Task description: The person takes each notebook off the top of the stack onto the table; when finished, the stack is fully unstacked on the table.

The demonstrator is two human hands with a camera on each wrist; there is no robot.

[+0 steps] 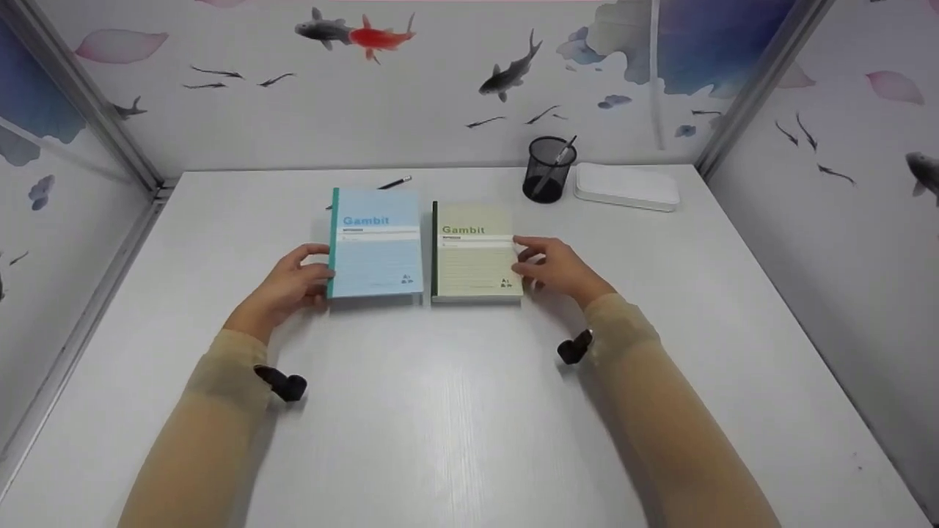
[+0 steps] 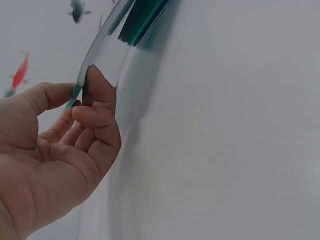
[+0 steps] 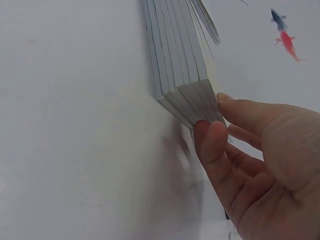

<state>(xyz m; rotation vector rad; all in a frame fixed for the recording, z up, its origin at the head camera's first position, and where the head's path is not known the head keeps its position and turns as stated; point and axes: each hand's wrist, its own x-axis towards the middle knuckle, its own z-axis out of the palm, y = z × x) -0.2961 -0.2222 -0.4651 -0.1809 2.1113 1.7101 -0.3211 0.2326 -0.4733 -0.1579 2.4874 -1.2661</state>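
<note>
My left hand (image 1: pixel 290 284) pinches the teal spine edge of a blue notebook (image 1: pixel 375 260) marked Gambit. In the left wrist view that spine (image 2: pixel 76 94) lies between thumb and fingers. Just right of it, a small gap apart, sits a stack of notebooks (image 1: pixel 475 264) topped by a pale green one with a dark spine. My right hand (image 1: pixel 557 270) holds the stack's right edge. The right wrist view shows several notebooks' page edges (image 3: pixel 175 55), thumb on top and fingertips underneath. The far fingers of the right hand are partly hidden.
Behind the blue notebook lies a dark pencil (image 1: pixel 396 182), partly covered. A black mesh pen cup (image 1: pixel 546 180) with a pen inside stands at the back, next to a white flat case (image 1: pixel 627 185). Printed panels border the white table (image 1: pixel 440 425) on three sides.
</note>
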